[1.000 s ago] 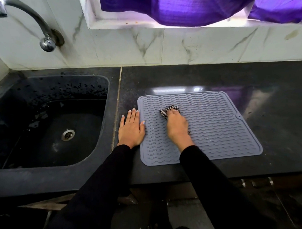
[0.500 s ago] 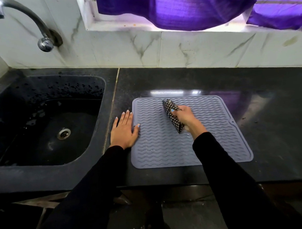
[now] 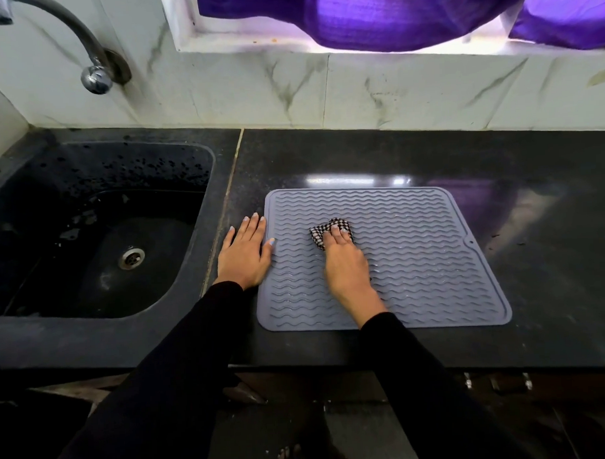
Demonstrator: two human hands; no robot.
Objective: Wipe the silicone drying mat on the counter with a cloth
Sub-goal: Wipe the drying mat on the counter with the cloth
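A grey silicone drying mat with wavy ridges lies flat on the black counter. A crumpled black-and-white checked cloth sits on the mat's left-middle part. My right hand covers most of the cloth and holds it down against the mat, fingers curled over it. My left hand lies flat on the counter at the mat's left edge, its thumb tip touching the mat.
A black sink with a drain is set into the counter on the left, under a metal tap. A white marble-look wall runs behind. Purple curtains hang at the window above. The counter's front edge is close to me.
My right hand has swept the cloth back from the mat's far middle towards the left-middle, nearer to me. The left hand has stayed at the mat's left edge.
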